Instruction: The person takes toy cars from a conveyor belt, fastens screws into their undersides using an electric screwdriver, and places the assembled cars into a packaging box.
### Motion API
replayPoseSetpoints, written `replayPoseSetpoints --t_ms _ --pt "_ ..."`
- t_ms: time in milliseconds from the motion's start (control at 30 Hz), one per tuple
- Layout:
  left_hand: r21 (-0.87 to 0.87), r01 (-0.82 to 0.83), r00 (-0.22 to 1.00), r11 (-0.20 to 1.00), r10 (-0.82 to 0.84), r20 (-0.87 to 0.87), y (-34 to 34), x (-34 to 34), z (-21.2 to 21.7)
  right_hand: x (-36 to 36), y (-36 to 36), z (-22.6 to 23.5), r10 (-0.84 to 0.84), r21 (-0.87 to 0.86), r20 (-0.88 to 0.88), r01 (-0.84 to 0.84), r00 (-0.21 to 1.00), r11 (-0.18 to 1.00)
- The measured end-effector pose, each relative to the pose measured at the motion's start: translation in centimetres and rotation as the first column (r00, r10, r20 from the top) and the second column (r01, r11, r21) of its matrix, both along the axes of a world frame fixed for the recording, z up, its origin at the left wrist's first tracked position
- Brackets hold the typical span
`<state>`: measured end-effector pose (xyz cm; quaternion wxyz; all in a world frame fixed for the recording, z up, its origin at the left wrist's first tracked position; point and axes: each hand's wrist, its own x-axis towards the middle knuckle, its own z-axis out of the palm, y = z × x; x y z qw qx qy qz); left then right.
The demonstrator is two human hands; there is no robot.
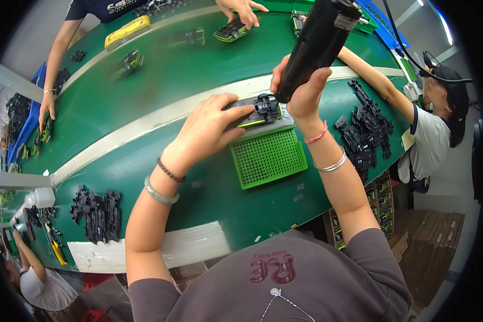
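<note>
Green conveyor belt sweeps across the whole scene, a pale divider strip running along its length, and we are right over a toy-car assembly station. Left hand is down flat, fingers spread and pressing on the near end of a toy car chassis, black with a yellow-green edge, pinning it in place. That chassis sits on the far edge of a green perforated tray, which lies on the near lane of the belt, just inside the divider strip. Right hand is wrapped tight around a black electric screwdriver, held tilted, its tip down on the chassis's black middle part; a cable trails off toward the belt's right end. Toward the near left corner lies a heap of black plastic parts, well apart from the hands, and a second heap of black parts spreads near the right edge of the belt. On the far lane, another person's hand rests on a green and black toy car, and a yellow toy car rides near the far edge. At the right end, a co-worker's arm stretches over the belt.
</note>
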<state>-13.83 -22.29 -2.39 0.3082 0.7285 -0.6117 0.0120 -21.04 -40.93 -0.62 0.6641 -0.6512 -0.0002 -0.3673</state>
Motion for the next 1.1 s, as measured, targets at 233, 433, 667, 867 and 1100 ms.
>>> replayPoseSetpoints --t_ms 233,433,667,867,1100 --pt "-0.016 0.002 1.0 1.0 -0.001 0.016 0.1 0.2 -0.1 -4.7 5.7 1.9 0.201 0.193 0.305 -0.267 0.931 0.944" --pt "-0.032 -0.014 1.0 0.999 0.013 -0.007 0.2 0.0 -0.5 -5.7 7.9 -0.9 0.199 0.335 0.08 -0.214 0.977 0.918" --pt "-0.011 -0.011 1.0 1.0 0.011 -0.021 0.1 0.1 -0.6 -5.8 7.7 -2.0 0.198 0.292 0.065 -0.209 0.978 0.933" --pt "-0.035 -0.026 0.999 0.999 0.025 -0.021 0.0 0.2 -1.0 -5.7 7.6 -2.6 0.211 0.259 -0.001 -0.203 0.978 0.944" --pt "-0.029 -0.025 1.0 0.999 0.025 0.001 0.2 0.1 -0.7 -5.6 8.6 -2.7 0.144 0.235 -0.073 -0.123 0.987 0.964"
